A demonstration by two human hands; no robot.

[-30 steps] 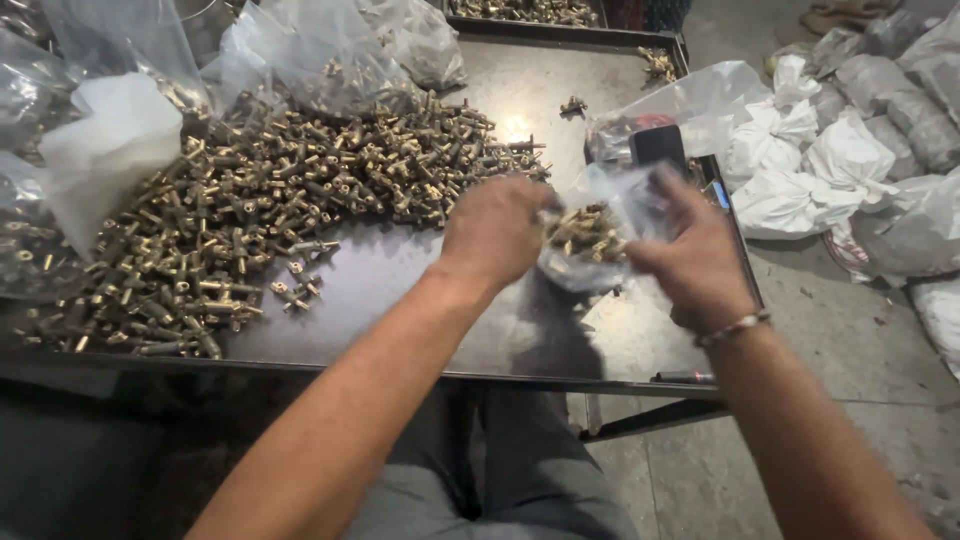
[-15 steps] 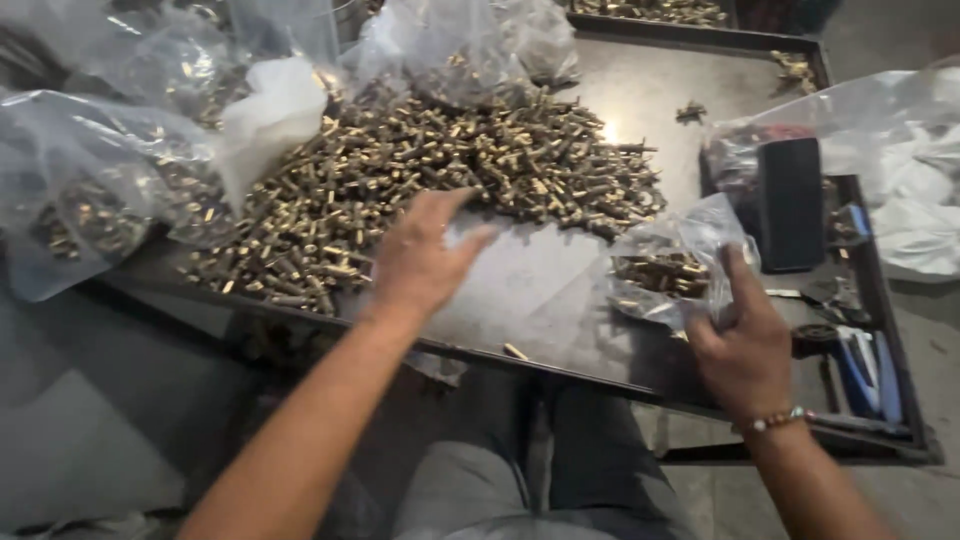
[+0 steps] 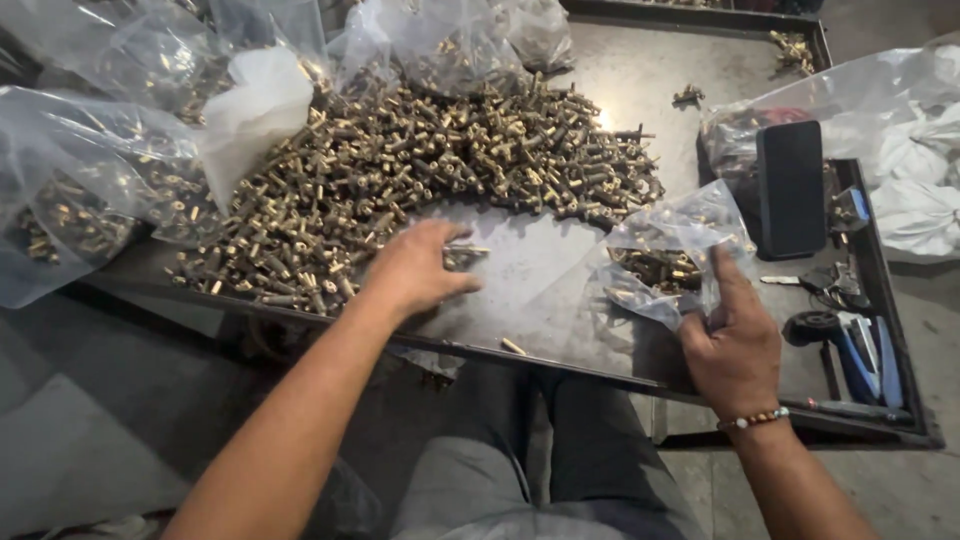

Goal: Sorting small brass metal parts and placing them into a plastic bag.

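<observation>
A large heap of brass-coloured bolts [image 3: 420, 170] covers the metal tray table [image 3: 560, 300]. My left hand [image 3: 420, 268] rests at the heap's near edge, fingers curled over a few bolts [image 3: 465, 258]. My right hand [image 3: 730, 335] holds a small clear plastic bag [image 3: 670, 260] by its near edge; the bag lies on the tray with several bolts inside. A single bolt [image 3: 512, 346] lies loose near the tray's front rim.
Clear bags of bolts [image 3: 70, 190] crowd the left and back. A black phone [image 3: 790, 188] lies on a bag at the right, with keys [image 3: 820, 280] and a blue-handled tool [image 3: 860, 355] below it. White bags [image 3: 915, 190] lie far right. My knees are under the tray.
My left hand left the small bag and reached left into the bolt heap. My right hand kept hold of the bag and lowered it onto the tray. The camera view shifted.
</observation>
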